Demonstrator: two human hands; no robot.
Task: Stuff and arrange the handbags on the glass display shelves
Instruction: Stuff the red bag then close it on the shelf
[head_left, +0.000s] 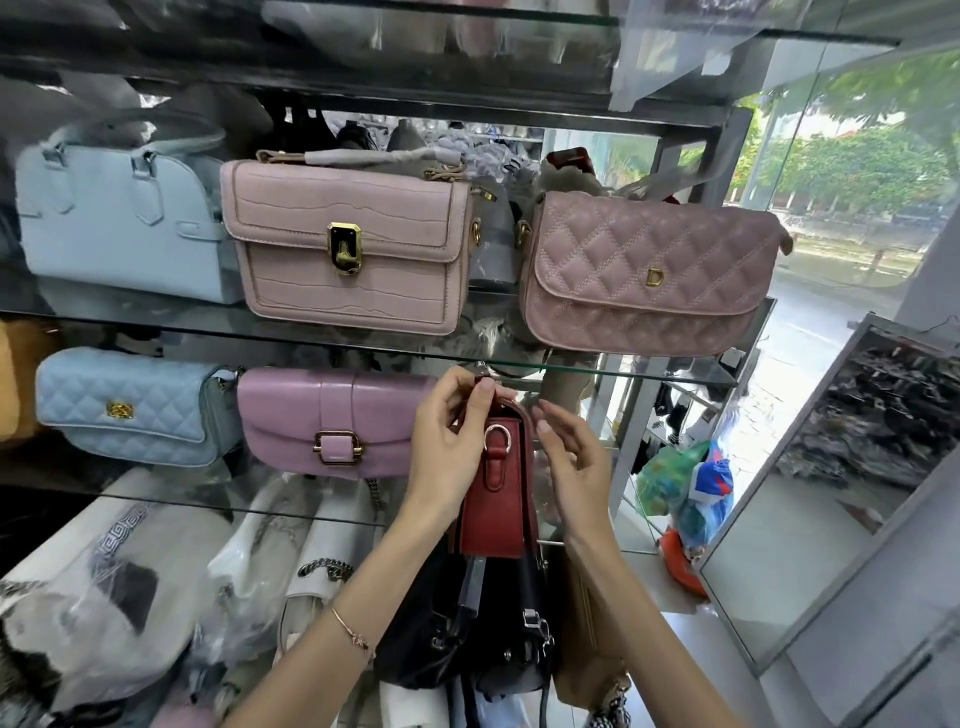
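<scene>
A dark red handbag is held end-on in front of the lower glass shelf, its side ring and strap tab facing me. My left hand pinches the top of the red bag near its strap. My right hand sits at the bag's right side, fingers bent toward its top edge; contact is unclear. On the lower shelf stand a light blue quilted bag and a lilac flap bag. The upper glass shelf carries a pale blue tote, a pink croc-textured bag and a pink quilted bag.
Below the shelves lie plastic-wrapped bags, a black bag with a strap and a white chain bag. A mirror panel leans at right, with coloured plastic bags beside the shelf frame. Glass frontage is behind.
</scene>
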